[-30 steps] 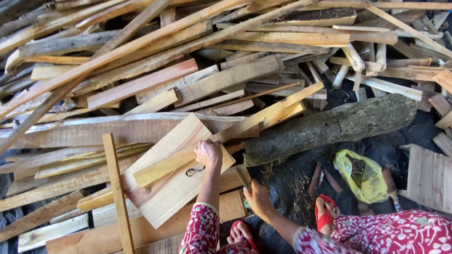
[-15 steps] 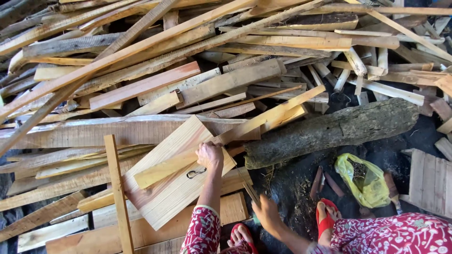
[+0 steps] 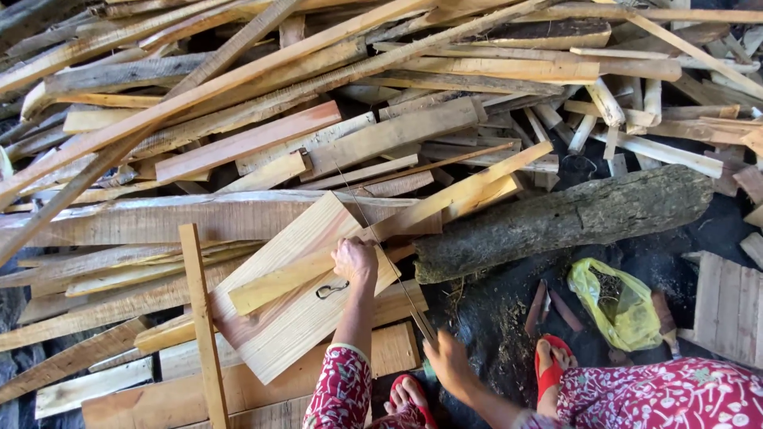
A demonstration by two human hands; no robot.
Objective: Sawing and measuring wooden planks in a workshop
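1. I am crouched at the edge of a large heap of scrap timber (image 3: 334,87), looking down at my own two arms in red patterned sleeves.
2. My left hand (image 3: 355,260) rests on a narrow pale strip of wood (image 3: 318,270), fingers curled down over it, pressing it onto a wide flat board (image 3: 294,302) that lies tilted on the pile.
3. My right hand (image 3: 449,361) is lower, near my knee, closed around the handle of a long thin blade (image 3: 397,278) that runs up past the strip; it looks like a saw, though it is too thin to be sure.
4. The blade's edge sits close to the strip just beside my left hand. I cannot see a cut in the wood, so I judge the cutting barely begun, with the strip whole.
5. A small dark metal clip (image 3: 331,291) lies on the board below the strip.
6. To the right, a thick dark log (image 3: 564,218) lies on black ground, with a yellow plastic bag (image 3: 616,302) near my red sandal (image 3: 550,367).
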